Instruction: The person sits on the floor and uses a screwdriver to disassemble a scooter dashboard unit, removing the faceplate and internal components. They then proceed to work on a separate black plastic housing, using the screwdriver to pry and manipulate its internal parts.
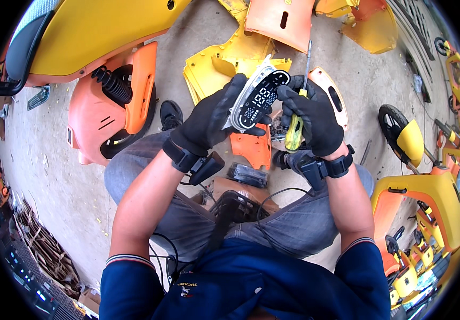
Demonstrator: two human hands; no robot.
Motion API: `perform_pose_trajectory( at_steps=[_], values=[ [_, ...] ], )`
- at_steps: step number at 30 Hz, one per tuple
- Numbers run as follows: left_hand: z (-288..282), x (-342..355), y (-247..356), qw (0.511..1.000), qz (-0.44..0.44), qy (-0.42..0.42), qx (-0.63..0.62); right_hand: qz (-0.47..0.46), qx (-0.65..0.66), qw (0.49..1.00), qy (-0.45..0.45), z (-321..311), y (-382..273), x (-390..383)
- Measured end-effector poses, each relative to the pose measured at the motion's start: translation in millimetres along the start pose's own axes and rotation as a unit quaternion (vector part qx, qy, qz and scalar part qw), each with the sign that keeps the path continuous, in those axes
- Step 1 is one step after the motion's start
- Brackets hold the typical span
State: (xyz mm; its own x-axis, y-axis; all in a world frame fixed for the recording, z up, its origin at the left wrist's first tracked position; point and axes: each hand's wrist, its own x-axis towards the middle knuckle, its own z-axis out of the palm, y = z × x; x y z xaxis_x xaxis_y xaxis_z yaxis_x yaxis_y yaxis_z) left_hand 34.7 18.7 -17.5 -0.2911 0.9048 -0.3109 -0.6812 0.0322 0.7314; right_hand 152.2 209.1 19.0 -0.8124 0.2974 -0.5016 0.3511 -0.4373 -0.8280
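Observation:
In front of me my left hand [208,114], in a black glove, is closed around an oval instrument display [258,100] with a black face, white segments and a pale rim. It is held tilted, its face up toward me. My right hand [315,114], also gloved, grips a screwdriver [294,133] with a clear yellow handle; the shaft points up and away from me. The right fingertips are at the display's right edge, and I cannot tell whether they touch it. Black straps with small boxes sit on both wrists.
Yellow body panels [208,61] and an orange panel [280,21] lie on the concrete floor ahead. A yellow and orange scooter [99,37] stands at left, near my knee. More scooter parts, including a wheel with a yellow fender [411,141], are at right. Cables hang around my lap.

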Motion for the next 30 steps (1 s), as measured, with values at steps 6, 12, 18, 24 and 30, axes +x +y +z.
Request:
perform_pose_trajectory(
  at_steps=[6, 12, 18, 24, 30],
  values=[
    [-7.3, 6.9, -6.8, 0.999, -0.019, -0.017, -0.037, 0.0, 0.005, 1.0, 0.001, -2.4, 2.1, 1.3],
    [-6.5, 5.3, -8.7, 0.995, -0.028, -0.022, -0.098, 0.005, -0.001, 1.0, 0.007, -0.6, 2.5, 1.0],
    [-16.1, 4.6, -15.3, 0.983, 0.017, 0.007, 0.183, -0.002, 0.0, 1.0, 0.006, -0.2, 2.2, 0.6],
    [-9.5, 3.0, -8.7, 0.987, 0.006, 0.003, 0.159, -0.006, 0.01, 1.0, 0.005, -1.3, 4.9, 2.5],
    [-10.7, 2.5, -8.8, 1.0, -0.019, -0.017, 0.015, -0.002, 0.013, 1.0, 0.003, -2.2, 5.4, 3.0]
  ],
)
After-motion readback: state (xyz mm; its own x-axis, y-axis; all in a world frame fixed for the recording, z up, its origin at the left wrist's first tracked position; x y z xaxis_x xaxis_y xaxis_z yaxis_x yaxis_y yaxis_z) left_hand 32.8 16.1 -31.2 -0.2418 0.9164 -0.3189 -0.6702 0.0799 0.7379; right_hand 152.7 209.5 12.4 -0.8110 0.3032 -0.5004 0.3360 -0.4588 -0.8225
